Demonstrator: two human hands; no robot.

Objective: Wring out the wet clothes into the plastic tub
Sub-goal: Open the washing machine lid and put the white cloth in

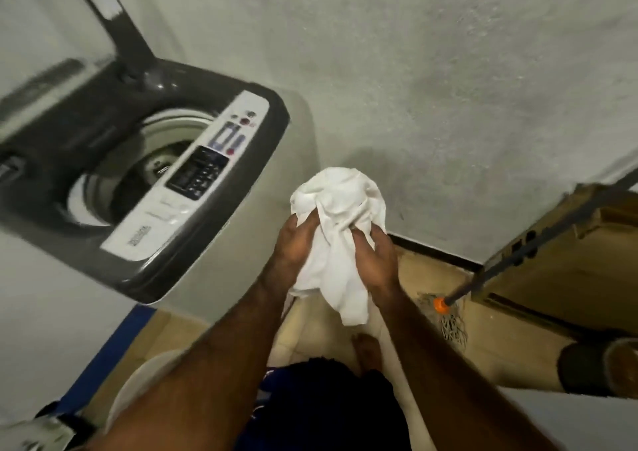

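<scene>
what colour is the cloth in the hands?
White, plain, no pattern. The cloth shows in the head view, held by the left hand and right hand.

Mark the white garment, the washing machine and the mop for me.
white garment [340, 191]: head view, on its bunched upper part.
washing machine [198, 174]: head view, on the control panel's dark display.
mop [441, 305]: head view, on the orange collar of its handle.

One head-worn wide camera looks steeply down, close in.
</scene>
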